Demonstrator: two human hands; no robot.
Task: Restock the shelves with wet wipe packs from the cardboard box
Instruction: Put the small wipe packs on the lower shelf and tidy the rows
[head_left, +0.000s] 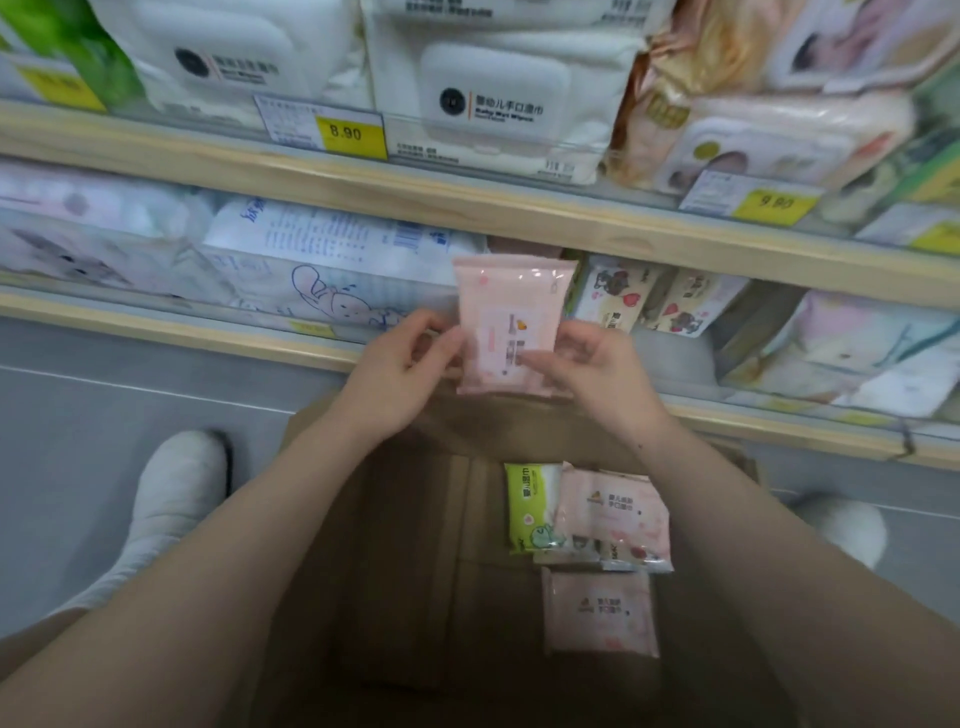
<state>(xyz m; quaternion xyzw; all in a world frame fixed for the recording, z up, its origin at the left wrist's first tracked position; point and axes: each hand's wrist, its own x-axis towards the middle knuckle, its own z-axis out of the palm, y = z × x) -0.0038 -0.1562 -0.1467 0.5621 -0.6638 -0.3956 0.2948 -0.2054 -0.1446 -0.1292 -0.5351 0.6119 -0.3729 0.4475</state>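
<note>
Wooden shelves (467, 205) crowded with wipe packs rise in front of you; the cardboard box (405, 545) sits open below, between your feet. Your left hand (400, 366) and right hand (597, 364) pinch the side edges of one pink wet wipe pack (511, 322), held upright just before the lower shelf; more pink packs (610, 514) and a green pack (530, 506) lie in the box. The pack looks light, soft and slick-filmed; I judge the sealed edges give the surest hold, not the squashy middle.

Wipe packs (602, 608) in box (405, 571), below shelves (467, 202)
</note>
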